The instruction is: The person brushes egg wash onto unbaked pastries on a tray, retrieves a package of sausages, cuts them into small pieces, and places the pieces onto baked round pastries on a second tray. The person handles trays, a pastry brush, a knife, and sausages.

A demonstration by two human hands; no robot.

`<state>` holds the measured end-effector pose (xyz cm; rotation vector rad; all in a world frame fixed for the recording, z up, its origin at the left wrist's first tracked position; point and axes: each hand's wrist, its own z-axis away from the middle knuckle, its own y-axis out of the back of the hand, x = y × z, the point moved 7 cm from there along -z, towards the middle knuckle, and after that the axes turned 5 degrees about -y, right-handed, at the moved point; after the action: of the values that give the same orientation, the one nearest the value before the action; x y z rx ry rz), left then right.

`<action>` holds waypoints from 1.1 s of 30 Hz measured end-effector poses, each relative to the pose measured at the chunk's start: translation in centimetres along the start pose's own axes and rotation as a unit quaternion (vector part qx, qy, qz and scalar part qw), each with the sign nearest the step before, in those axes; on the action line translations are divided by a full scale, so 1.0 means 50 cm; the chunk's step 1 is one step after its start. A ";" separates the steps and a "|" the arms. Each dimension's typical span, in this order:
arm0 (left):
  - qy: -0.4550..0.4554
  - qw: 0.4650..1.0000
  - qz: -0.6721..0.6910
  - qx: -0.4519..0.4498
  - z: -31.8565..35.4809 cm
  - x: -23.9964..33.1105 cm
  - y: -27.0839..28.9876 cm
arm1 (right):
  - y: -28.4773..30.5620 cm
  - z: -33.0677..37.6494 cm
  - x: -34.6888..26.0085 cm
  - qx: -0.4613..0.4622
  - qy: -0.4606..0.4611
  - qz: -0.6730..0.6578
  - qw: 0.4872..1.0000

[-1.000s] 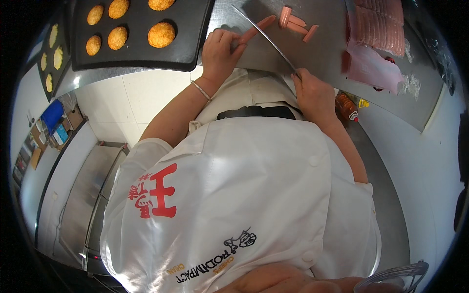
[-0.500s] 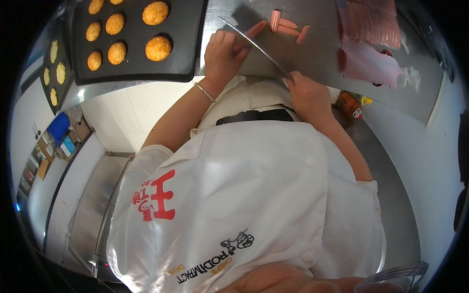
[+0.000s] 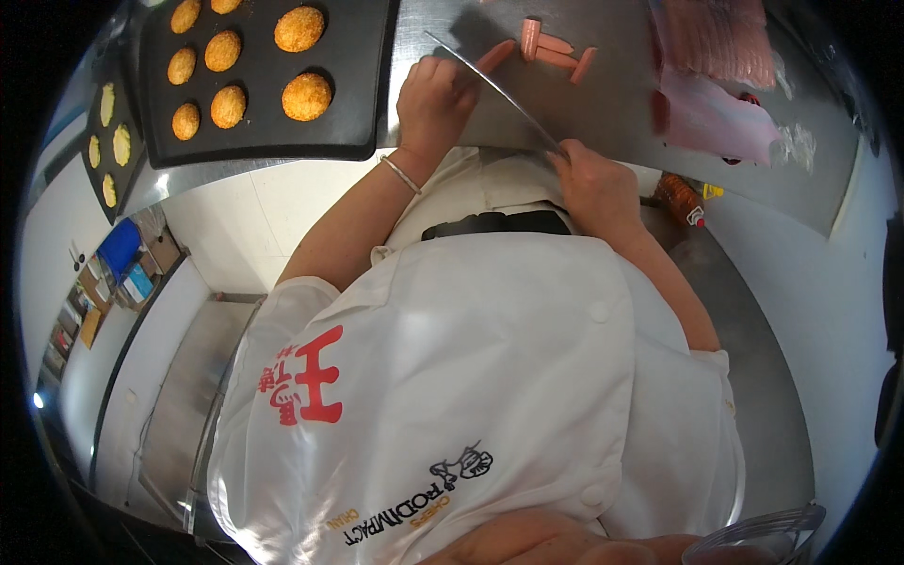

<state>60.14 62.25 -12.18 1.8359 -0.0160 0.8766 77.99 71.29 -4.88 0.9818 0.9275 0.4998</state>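
Note:
My left hand (image 3: 433, 99) pins a pink sausage (image 3: 496, 56) on the steel counter (image 3: 612, 108), fingers curled over its near end. My right hand (image 3: 589, 184) grips the handle of a long knife (image 3: 494, 87). Its blade runs up and left, passing the left hand's fingers and lying across the sausage. Three cut sausage pieces (image 3: 556, 52) lie just beyond the blade, to the right of the held one. A silver bracelet sits on my left wrist.
A black tray (image 3: 363, 85) of golden breaded patties (image 3: 307, 96) lies left of the hands, with a second tray (image 3: 94, 184) further left. At the right are a pack of pink sausages (image 3: 720, 38), a pink plastic bag (image 3: 716, 122) and an orange bottle (image 3: 680, 198). A clear cup (image 3: 763, 532) shows at bottom right.
Both hands keep their hold on the sausage and the knife. The whole scene has slid slightly upward in the view.

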 end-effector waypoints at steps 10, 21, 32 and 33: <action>0.096 0.988 0.124 0.007 0.028 -0.030 0.036 | 0.005 -0.006 -0.008 0.008 0.008 0.017 1.000; 0.007 1.000 -0.029 -0.010 0.003 0.010 0.009 | -0.007 -0.012 -0.019 -0.064 -0.026 0.082 0.994; 0.001 1.000 -0.007 -0.005 0.002 0.014 0.005 | -0.055 -0.045 0.014 -0.052 -0.046 -0.011 0.998; -0.005 1.000 -0.007 -0.010 0.003 0.018 0.014 | -0.054 -0.048 0.018 -0.056 -0.052 -0.014 0.997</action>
<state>60.60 62.15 -11.15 1.8203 -0.0190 0.8542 76.34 71.77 -8.16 0.8843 0.8097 0.4677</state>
